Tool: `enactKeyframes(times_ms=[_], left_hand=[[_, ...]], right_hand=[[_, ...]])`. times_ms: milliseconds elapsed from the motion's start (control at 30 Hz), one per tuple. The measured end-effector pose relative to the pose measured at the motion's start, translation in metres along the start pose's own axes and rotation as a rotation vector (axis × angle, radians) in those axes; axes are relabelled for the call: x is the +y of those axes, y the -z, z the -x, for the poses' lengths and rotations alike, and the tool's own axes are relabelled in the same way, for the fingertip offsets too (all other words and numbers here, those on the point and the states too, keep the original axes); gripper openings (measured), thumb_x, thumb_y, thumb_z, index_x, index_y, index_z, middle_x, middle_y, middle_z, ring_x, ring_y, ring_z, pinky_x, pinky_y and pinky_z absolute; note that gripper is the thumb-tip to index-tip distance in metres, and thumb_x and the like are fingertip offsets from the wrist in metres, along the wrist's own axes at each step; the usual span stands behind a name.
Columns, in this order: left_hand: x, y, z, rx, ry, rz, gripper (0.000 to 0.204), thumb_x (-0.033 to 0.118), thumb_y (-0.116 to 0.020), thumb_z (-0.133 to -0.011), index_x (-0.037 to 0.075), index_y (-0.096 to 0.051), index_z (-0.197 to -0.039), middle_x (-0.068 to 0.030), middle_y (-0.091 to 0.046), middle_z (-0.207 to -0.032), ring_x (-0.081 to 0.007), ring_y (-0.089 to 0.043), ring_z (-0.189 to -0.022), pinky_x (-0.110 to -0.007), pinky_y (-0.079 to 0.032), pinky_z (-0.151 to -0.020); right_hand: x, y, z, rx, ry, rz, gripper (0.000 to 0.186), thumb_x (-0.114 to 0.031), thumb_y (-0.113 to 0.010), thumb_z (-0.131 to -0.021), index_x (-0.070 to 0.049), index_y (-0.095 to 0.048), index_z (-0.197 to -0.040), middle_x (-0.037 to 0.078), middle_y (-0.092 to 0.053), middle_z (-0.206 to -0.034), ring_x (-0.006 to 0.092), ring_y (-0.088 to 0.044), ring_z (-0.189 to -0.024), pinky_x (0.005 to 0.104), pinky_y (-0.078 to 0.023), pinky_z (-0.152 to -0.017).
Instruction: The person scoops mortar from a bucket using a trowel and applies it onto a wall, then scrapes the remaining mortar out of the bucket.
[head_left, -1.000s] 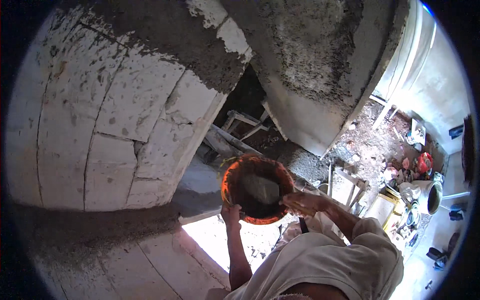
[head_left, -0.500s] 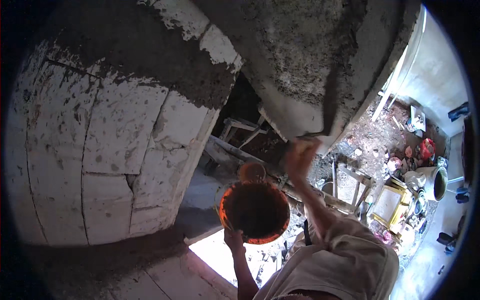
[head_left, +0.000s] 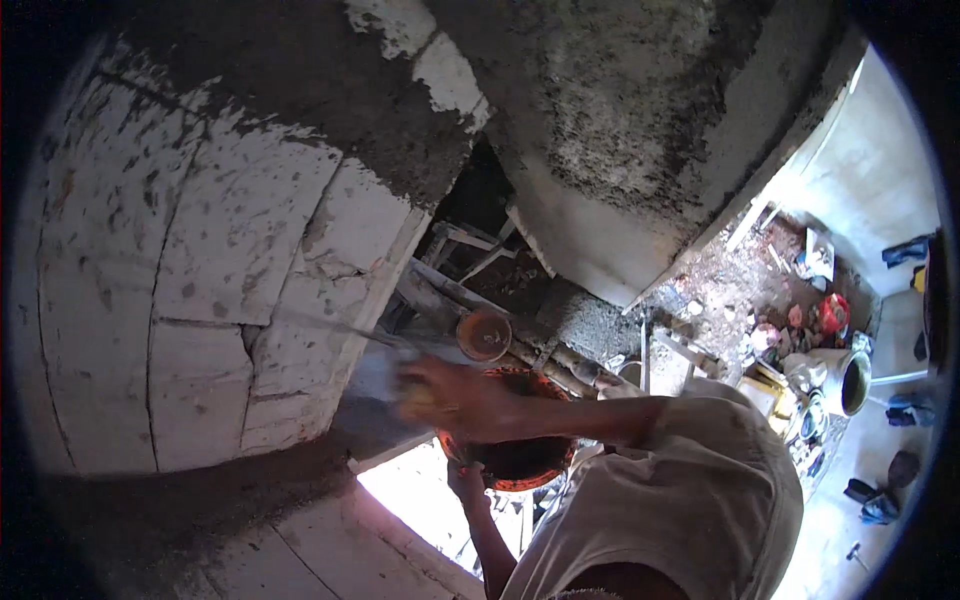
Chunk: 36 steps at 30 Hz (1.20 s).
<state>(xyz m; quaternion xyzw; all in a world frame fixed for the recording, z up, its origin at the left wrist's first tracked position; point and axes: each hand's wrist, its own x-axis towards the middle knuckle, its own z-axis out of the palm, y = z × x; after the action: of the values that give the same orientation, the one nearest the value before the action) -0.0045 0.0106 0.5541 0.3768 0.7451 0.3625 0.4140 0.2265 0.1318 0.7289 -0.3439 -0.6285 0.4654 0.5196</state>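
An orange bucket [head_left: 520,484] with dark, mortar-like stuff inside hangs low in the middle. My left hand [head_left: 466,480] is closed on its near-left rim. Across the top of the bucket reaches my right arm, hiding part of the opening. My right hand [head_left: 435,398], smeared by motion, is closed round a trowel [head_left: 385,338], whose thin grey blade points left at the wall. That block wall [head_left: 240,240] is pale below and covered with dark, wet-looking plaster [head_left: 300,100] above. The blade's tip is too blurred to tell whether it touches the wall.
A smaller round orange-brown container [head_left: 484,334] stands behind the bucket by wooden planks. A rough plastered slab [head_left: 610,130] juts in at the top. Far below on the right lie rubble, a red bag [head_left: 832,313] and a big pale bucket [head_left: 853,385].
My right hand has swung left with the trowel, from right of the bucket to across it near the block wall. My left hand keeps its hold on the bucket. The view has shifted slightly.
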Motion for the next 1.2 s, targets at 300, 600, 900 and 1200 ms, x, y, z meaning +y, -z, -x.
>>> enactKeyframes(times_ms=[300,600,900,1200], left_hand=[[0.049,-0.034,0.003,-0.017,-0.205,-0.302,0.039,0.002,-0.058,-0.065,0.002,-0.057,-0.103,-0.0076,-0.060,-0.089,-0.0182,-0.058,-0.077,-0.033,-0.050,-0.069],[0.030,-0.057,-0.021,-0.123,-0.309,-0.411,0.029,0.010,-0.059,-0.067,0.006,-0.054,-0.096,-0.0076,-0.056,-0.072,-0.0216,-0.058,-0.062,-0.037,-0.047,-0.058],[0.038,-0.025,0.005,-0.215,-0.295,-0.366,0.042,0.007,-0.060,-0.068,0.007,-0.059,-0.110,-0.0044,-0.059,-0.075,-0.0119,-0.059,-0.061,-0.030,-0.048,-0.051],[0.022,-0.010,0.002,-0.124,0.044,0.145,0.029,-0.004,-0.059,-0.069,0.006,-0.050,-0.096,-0.0067,-0.055,-0.067,-0.0191,-0.058,-0.046,-0.032,-0.051,-0.037]], right_hand=[[0.199,0.003,0.200,-0.669,-0.420,0.998,0.033,-0.029,-0.048,-0.093,-0.007,-0.052,-0.118,0.012,-0.056,-0.107,0.0199,-0.059,-0.084,0.0323,-0.053,-0.061],[0.227,-0.028,0.223,-0.779,-0.441,0.870,0.035,-0.032,-0.045,-0.095,-0.007,-0.051,-0.118,0.010,-0.055,-0.097,0.0177,-0.056,-0.074,0.0303,-0.050,-0.056],[0.227,-0.021,0.242,-0.786,-0.582,0.606,0.036,-0.034,-0.042,-0.096,-0.007,-0.050,-0.118,0.007,-0.055,-0.088,0.0156,-0.054,-0.063,0.0284,-0.047,-0.050],[0.104,0.027,0.197,-0.319,-0.903,-0.951,0.038,-0.037,-0.038,-0.098,-0.006,-0.050,-0.118,0.004,-0.054,-0.078,0.0135,-0.051,-0.052,0.0264,-0.044,-0.044]])
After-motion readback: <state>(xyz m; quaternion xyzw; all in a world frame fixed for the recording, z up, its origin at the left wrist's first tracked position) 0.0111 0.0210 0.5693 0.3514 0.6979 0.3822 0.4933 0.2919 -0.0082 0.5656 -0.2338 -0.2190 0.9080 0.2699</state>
